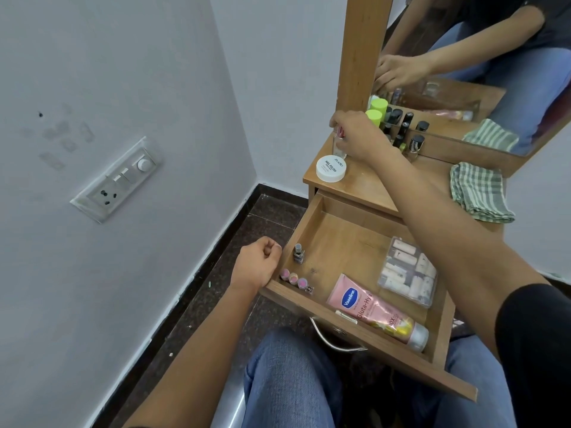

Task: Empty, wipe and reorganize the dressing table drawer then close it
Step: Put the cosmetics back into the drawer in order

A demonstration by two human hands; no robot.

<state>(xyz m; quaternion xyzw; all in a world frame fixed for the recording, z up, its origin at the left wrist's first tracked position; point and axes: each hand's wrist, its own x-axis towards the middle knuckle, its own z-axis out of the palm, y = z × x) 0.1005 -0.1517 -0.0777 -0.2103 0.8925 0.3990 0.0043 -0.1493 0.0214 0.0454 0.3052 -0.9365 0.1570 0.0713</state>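
Drawer open — left hand fisted at its left corner (holding nothing) | right hand gripping bottle on tabletop

— How is the light?
— Bright, soft and even; only faint shadows sit along the inner walls of the drawer.
— Any glare or blur?
— The lotion tube inside it glints slightly. Left of the drawer, the wall stretches with wide-angle distortion.
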